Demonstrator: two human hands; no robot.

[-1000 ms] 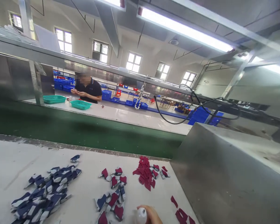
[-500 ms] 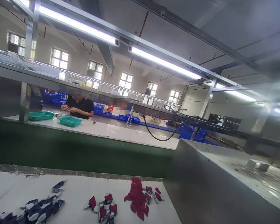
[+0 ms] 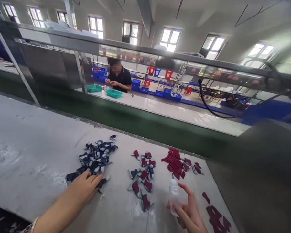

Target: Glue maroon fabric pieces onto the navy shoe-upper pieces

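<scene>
- Plastic squeeze bottle (image 3: 174,196), translucent, is sitting nearly upright in the right hand (image 3: 190,210), above the white work table (image 3: 26,145), near its right side.
- Right fingers are curling around the bottle, grasping it.
- Left hand (image 3: 83,187) is resting low over the table, fingers released and extended, just beside the navy-and-white fabric pieces (image 3: 94,158).
- Red-and-navy fabric pieces (image 3: 141,178) are lying between the hands, with red fabric scraps (image 3: 174,164) beyond the bottle.
- Co-worker (image 3: 118,77) is working across the line at another bench, near a teal plastic tray (image 3: 113,93).
</scene>
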